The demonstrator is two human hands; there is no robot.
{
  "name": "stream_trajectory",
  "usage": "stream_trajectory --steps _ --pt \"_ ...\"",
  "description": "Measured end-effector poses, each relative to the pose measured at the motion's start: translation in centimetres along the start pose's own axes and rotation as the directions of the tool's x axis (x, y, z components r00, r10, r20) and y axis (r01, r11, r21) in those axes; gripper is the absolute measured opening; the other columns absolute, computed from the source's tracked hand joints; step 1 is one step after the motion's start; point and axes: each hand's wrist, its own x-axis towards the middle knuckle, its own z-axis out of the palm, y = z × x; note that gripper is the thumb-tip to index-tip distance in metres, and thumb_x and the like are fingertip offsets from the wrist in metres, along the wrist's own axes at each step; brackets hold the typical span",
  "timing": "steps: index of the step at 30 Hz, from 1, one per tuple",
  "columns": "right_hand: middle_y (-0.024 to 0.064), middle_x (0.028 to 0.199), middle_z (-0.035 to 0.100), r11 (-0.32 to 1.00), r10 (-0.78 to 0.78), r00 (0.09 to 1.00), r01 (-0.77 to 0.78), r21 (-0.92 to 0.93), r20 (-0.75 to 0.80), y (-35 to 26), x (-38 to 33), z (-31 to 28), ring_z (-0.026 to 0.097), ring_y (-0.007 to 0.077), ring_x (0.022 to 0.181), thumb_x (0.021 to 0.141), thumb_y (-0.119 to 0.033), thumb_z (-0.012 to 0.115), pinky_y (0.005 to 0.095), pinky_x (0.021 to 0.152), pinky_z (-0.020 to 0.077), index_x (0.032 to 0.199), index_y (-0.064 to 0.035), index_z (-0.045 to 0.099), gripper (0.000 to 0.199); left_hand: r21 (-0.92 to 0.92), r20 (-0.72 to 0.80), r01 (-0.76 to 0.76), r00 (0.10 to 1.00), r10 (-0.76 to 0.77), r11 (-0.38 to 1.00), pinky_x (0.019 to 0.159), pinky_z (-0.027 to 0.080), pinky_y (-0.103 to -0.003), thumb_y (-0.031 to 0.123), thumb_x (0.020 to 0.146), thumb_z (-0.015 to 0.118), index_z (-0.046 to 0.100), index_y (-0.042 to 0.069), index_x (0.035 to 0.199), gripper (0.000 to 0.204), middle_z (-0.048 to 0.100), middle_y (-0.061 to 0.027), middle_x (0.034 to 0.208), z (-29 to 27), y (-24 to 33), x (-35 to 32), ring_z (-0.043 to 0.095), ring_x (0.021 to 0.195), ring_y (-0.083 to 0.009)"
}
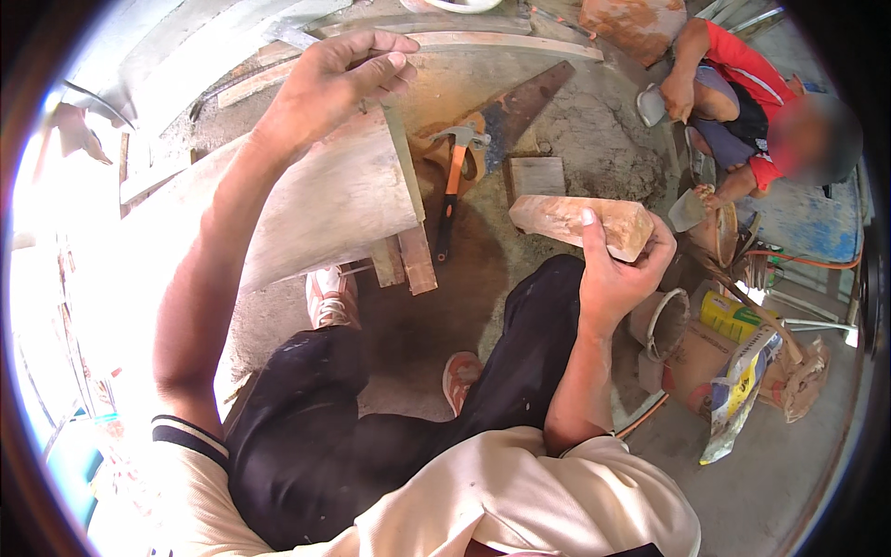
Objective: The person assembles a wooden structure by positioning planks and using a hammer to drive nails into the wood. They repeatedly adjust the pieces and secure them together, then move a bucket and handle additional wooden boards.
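My right hand (620,265) is wrapped round one end of a thick, pale reddish block of wood (548,215), thumb on top, held above the floor. My left hand (348,74) is raised over the far end of a pale board (325,195). Its thumb and index finger come close together and the other fingers curl in; whatever they may hold is too small to make out. Beyond the board's right edge lies a claw hammer (453,186) with an orange and black handle. A handsaw (520,116) with a rusty blade lies under the hammer's head.
At the far right a person in red (742,70) crouches, holding a scraper-like tool (652,105). A bucket (661,325) and paper sacks (701,367) stand to my right. Wood strips (418,260) jut from under the board. A small wood offcut (536,176) lies on the floor.
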Motion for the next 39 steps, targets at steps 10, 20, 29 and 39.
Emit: stream_trajectory --steps 10,20,29,39 --pt "0.0152 0.129 0.054 0.999 -0.028 0.998 0.026 0.022 0.052 -1.0 -1.8 0.2 0.062 0.0224 0.115 0.088 -0.009 0.09 0.0364 0.098 0.0548 0.133 0.0005 0.047 0.063 0.522 -0.088 0.297 0.951 -0.295 0.8 0.091 0.053 -0.036 0.041 0.109 0.063 0.076 0.006 0.125 0.04 0.076 -0.0087 0.102 -5.1 -1.9 -0.4 0.069 0.098 -0.019" --pt "0.0204 0.131 0.05 0.794 0.267 0.94 -0.34 0.504 0.214 -2.7 -3.4 2.2 0.07 0.0287 0.113 0.101 -0.003 0.072 0.0384 0.097 0.0632 0.135 -0.0014 0.033 0.052 0.508 0.037 0.227 0.958 -0.284 0.831 0.086 0.051 -0.036 0.037 0.105 0.069 0.077 0.005 0.117 0.035 0.072 -0.009 0.097 -5.7 -2.5 -1.0 0.064 0.094 -0.017" --pt "0.0205 0.129 0.051 0.562 0.37 0.809 -0.587 0.584 0.457 -3.1 -5.5 3.4 0.072 0.0304 0.111 0.1 -0.003 0.07 0.0423 0.097 0.0638 0.125 -0.0027 0.034 0.044 0.59 0.065 0.258 0.929 -0.364 0.765 0.072 0.046 -0.039 0.047 0.105 0.066 0.075 0.003 0.109 0.046 0.063 -0.0061 0.081 -5.7 -2.4 -0.4 0.055 0.076 -0.0171" --pt "0.0162 0.129 0.056 0.827 0.339 0.594 -0.558 0.07 0.729 -3.3 -6.0 3.1 0.061 0.0301 0.122 0.085 -0.002 0.082 0.0436 0.104 0.0508 0.153 -0.0033 0.045 0.077 0.556 0.086 0.218 0.945 -0.316 0.802 0.078 0.047 -0.041 0.049 0.109 0.059 0.072 -0.003 0.107 0.053 0.063 -0.0116 0.084 -5.2 -2.3 -0.5 0.056 0.08 -0.0218"
